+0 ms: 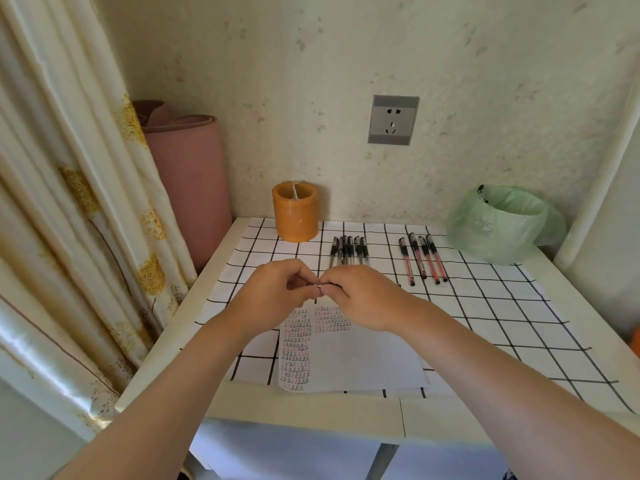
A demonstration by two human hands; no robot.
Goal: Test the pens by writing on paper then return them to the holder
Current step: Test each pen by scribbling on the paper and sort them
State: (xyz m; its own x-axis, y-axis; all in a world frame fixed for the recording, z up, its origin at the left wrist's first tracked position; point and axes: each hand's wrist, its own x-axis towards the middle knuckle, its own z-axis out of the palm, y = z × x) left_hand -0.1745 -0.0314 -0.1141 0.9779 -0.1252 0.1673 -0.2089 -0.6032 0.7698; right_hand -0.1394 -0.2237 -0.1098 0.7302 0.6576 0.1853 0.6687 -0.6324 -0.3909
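at the far left we note a cream curtain (79,202) with yellow tree print, and a rolled pink mat (188,181) standing upright between it and the wall. the white table (304,415) carries a black-grid cloth (512,317).

landmark: the orange pen holder (295,212), upright at the back of the cloth, near the wall. nothing can be seen standing in it from this angle.

in front of the holder and nearer to us, our left hand (273,296) and right hand (363,299) meet fingertip to fingertip above the cloth. both are curled closed, pinching one small pale item (318,287) between them; it shows only as a sliver, so we cannot tell whether it is a pen or a cap.

below the hands, further forward from the holder, lies the sheet of paper (363,362), its left part filled with rows of small black and red test marks.

just right of the holder, a row of black pens (348,250) lies flat, side by side and touching, caps toward the wall. further right of the holder, apart from that row, a group of red pens (423,259) lies flat in the same way.

above these, on the wall, a grey socket (393,120). farthest right of the holder, at the back corner, a bin lined with a green bag (502,226).
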